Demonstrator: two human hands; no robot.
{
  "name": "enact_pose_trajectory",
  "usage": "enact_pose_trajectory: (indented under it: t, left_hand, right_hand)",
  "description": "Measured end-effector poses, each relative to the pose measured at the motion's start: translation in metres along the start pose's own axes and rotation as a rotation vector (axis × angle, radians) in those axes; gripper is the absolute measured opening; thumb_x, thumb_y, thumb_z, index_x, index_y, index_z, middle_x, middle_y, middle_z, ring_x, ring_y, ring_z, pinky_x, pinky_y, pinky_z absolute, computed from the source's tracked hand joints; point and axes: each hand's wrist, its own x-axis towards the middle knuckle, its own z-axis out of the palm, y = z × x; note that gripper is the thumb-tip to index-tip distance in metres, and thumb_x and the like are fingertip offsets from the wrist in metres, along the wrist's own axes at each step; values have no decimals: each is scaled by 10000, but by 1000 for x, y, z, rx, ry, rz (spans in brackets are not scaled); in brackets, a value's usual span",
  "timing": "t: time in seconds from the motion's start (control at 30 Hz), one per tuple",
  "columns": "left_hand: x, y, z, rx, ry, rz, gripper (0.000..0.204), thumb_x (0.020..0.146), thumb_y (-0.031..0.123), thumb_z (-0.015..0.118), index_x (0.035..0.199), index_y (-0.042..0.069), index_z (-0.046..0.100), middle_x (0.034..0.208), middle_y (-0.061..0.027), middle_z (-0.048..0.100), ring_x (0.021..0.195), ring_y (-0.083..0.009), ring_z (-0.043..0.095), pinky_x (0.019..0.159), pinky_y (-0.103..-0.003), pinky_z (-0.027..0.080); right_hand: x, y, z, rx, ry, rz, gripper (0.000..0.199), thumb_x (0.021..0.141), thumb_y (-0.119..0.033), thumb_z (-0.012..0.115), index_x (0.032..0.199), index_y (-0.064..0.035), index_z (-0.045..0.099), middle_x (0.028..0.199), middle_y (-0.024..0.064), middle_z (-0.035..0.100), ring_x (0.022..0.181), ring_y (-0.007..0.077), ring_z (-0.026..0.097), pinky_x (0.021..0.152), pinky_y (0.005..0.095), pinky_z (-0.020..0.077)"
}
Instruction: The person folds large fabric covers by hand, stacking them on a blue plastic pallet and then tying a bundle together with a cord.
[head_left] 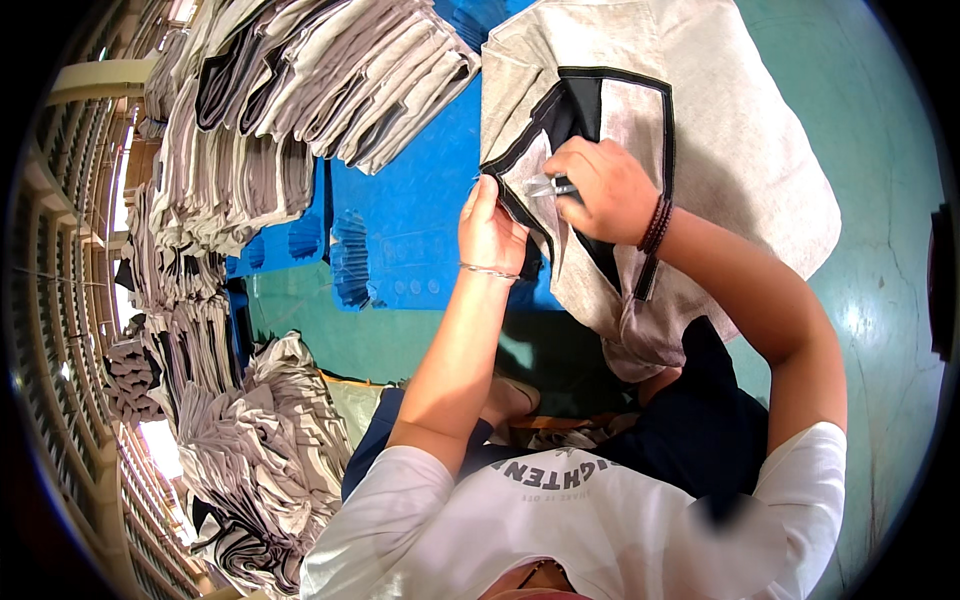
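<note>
A large light-grey cloth piece [740, 120] with an opening edged in black binding [620, 73] lies spread before me. My left hand [492, 228] is closed, pinching a corner of the black-edged opening between thumb and fingers. In my right hand [612, 190] is a small pair of thread snips [548, 186] with metal blades and a dark handle. The blades point left, toward the pinched corner, and stay a short way from it. Dark lining [580, 105] shows inside the opening. My right fingers partly hide the snips' handle.
Under the cloth is a blue plastic pallet [400, 225] on a green floor [885, 330]. Folded grey cloth pieces stand in tall stacks [360, 80] at the far left. A loose cloth heap [275, 430] lies nearer on the left, beside slatted metal racking [60, 300].
</note>
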Motion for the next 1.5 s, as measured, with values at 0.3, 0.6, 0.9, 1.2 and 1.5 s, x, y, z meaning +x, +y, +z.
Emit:
enact_pose_trajectory:
  t: [0.3,0.6,0.9,1.2,1.5]
  left_hand:
    - [-4,-6,5,-146,-22,-44,234,844,177,405,1011,21,457,979,-105,533,900,-212,525,787,-339,433]
    - [-5,-8,8,-174,-76,-30,242,851,167,371,1019,10,448,1018,-118,519,944,-223,506,816,-342,410]
    - [-6,-6,6,-124,-78,-30,258,854,173,370,1030,-2,442,1026,-118,517,936,-220,511,806,-338,418]
    - [-5,-7,2,-86,-75,-27,266,847,228,396,1040,51,446,1040,-91,508,954,-229,496,797,-369,417]
    - [-9,-8,12,-88,-44,-10,230,845,174,400,988,9,469,969,-116,541,888,-213,531,777,-325,432]
  right_hand:
    - [8,9,0,-107,72,-98,258,606,-114,572,858,-91,523,801,10,508,735,161,490,629,271,370]
    - [7,9,-1,32,64,-25,285,600,-100,609,873,-86,529,816,26,524,758,193,496,655,292,378]
    - [8,9,-4,33,37,-39,270,606,-102,603,867,-82,533,803,22,531,751,196,494,652,296,381]
    - [7,11,-2,116,61,-47,237,623,-73,572,854,-39,534,788,69,534,710,236,486,638,306,384]
    - [6,9,0,81,54,-32,258,608,-104,589,860,-81,538,786,25,532,739,199,499,645,295,385]
